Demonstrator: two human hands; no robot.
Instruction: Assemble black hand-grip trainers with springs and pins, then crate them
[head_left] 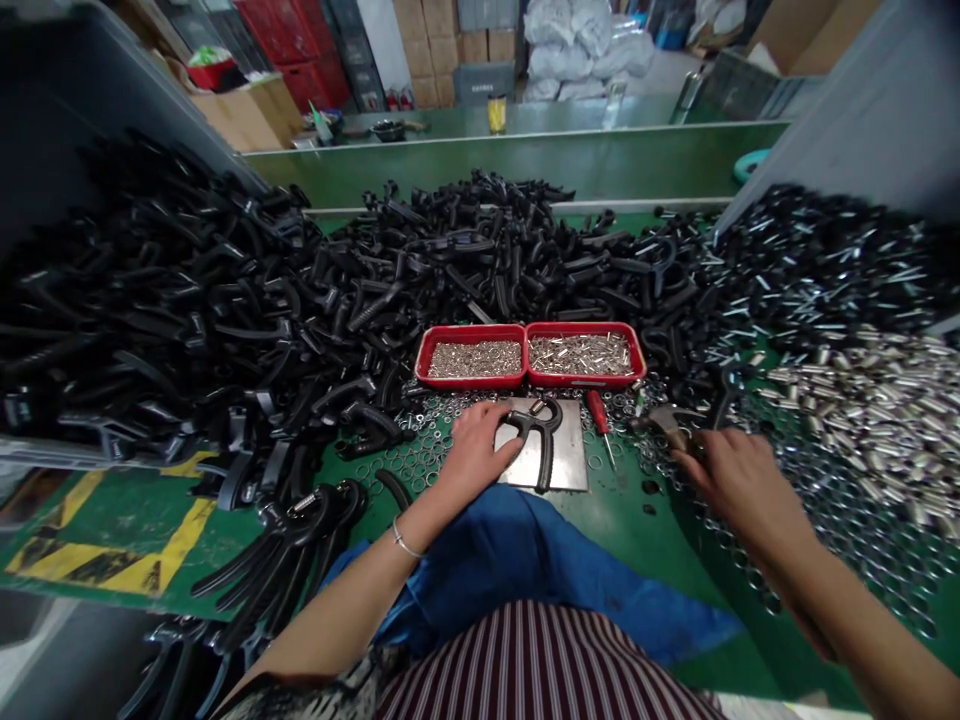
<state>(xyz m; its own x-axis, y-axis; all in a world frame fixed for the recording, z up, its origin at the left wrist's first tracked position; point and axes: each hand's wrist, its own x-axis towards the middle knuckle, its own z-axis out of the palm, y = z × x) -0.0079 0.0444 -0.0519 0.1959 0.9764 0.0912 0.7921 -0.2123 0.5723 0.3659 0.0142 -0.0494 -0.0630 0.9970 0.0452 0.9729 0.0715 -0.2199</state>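
Note:
My left hand is closed on a black handle-like part with a ring-shaped top and two legs. A small silver pin or spring sits in its upper part. The part lies on a square metal plate in front of me. On the right, my right hand has its fingers wrapped round the wooden handle of a hammer, whose metal head points to the left, close over the table. Between the two hands lies a red-handled screwdriver.
Two red trays of small metal pieces stand behind the plate. Black parts are heaped left and behind. Silver cylinders and metal rings cover the right. Finished-looking black pieces overhang the left front edge.

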